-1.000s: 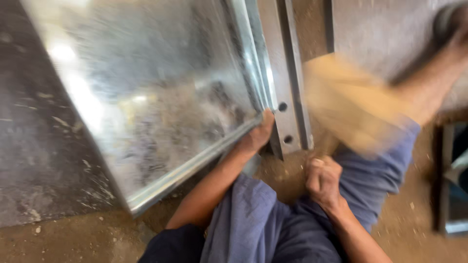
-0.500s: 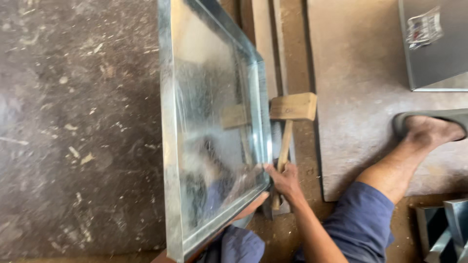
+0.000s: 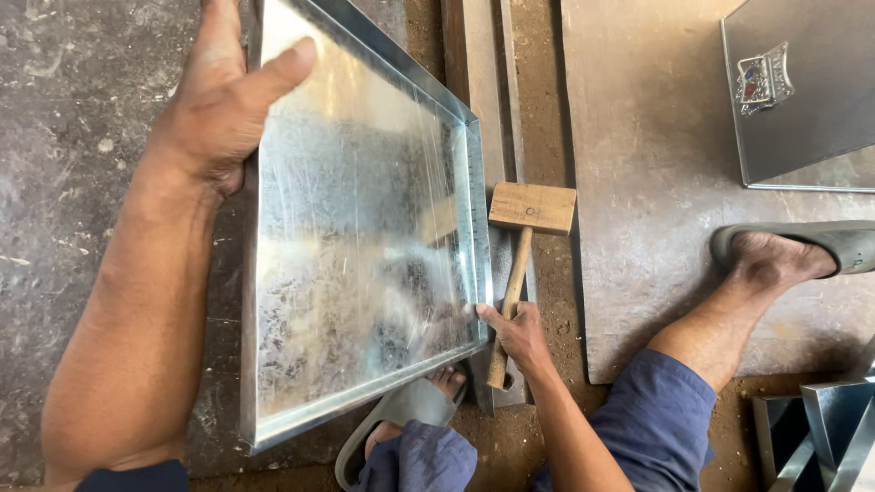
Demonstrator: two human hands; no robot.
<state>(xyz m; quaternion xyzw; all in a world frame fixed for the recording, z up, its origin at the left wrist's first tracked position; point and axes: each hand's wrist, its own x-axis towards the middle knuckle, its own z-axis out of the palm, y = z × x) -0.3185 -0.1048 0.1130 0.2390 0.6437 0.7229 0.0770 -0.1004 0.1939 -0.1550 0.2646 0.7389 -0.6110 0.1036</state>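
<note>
We sit on a dirt floor [image 3: 547,301] with a dark slab [image 3: 82,182] to the left, a grey sheet [image 3: 656,228] to the right, a steel rail [image 3: 474,91] between them, a metal box [image 3: 802,100] at the top right and folded metal parts [image 3: 820,428] at the bottom right. Our left hand [image 3: 219,100] is closed on the left rim of the tray [image 3: 355,237], which stands tilted on the slab, and our right hand [image 3: 518,333] is wrapped around the handle of the mallet [image 3: 524,237] while its fingers touch the tray corner, with our sandal [image 3: 401,410] just under that corner. Compared with half a second before, the left hand is now in view on the tray, and the mallet lies in almost the same place.

Bare forearms, dark blue sleeve [image 3: 137,476], blue-grey trousers [image 3: 674,401], grey slippers [image 3: 843,244] on feet.
</note>
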